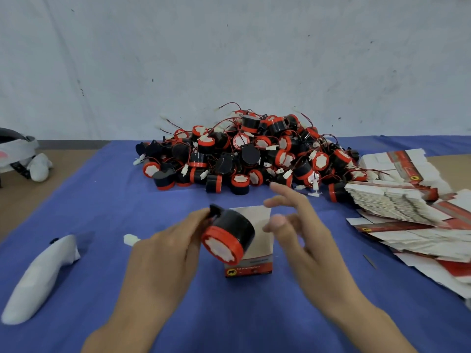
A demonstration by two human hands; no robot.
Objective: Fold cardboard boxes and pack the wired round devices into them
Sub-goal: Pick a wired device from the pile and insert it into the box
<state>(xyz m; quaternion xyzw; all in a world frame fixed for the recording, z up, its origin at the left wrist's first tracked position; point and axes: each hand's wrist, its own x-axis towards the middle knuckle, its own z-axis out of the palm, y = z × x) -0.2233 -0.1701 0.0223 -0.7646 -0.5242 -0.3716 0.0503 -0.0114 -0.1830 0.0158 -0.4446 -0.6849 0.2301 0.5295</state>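
Left hand (163, 253) holds a black round plastic device (229, 236) w/ red rim & white face, grip closed on its black rear end, red face tilted toward the camera. Device sits in the air just above & in front of a small upright cardboard box (251, 270) w/ a red-black printed band low on the front, top open, white flap standing up behind; can't tell if device touches it. Box stands centre on the blue-covered bench (102, 200), near the person. A white plug connector (130, 239) shows just left of the left hand, its wire hidden. Right hand (305, 235) hovers right of the box, grip wide, fingers spread & blurred, holding nothing. Behind, mid-bench, a big pile of black-and-red wired devices (249, 154) w/ thin leads & white plugs. At right, a fanned stack of flat white-and-red box blanks (397, 202), against the pile's right edge. At left lies a long white cloth-wrapped object (40, 278).
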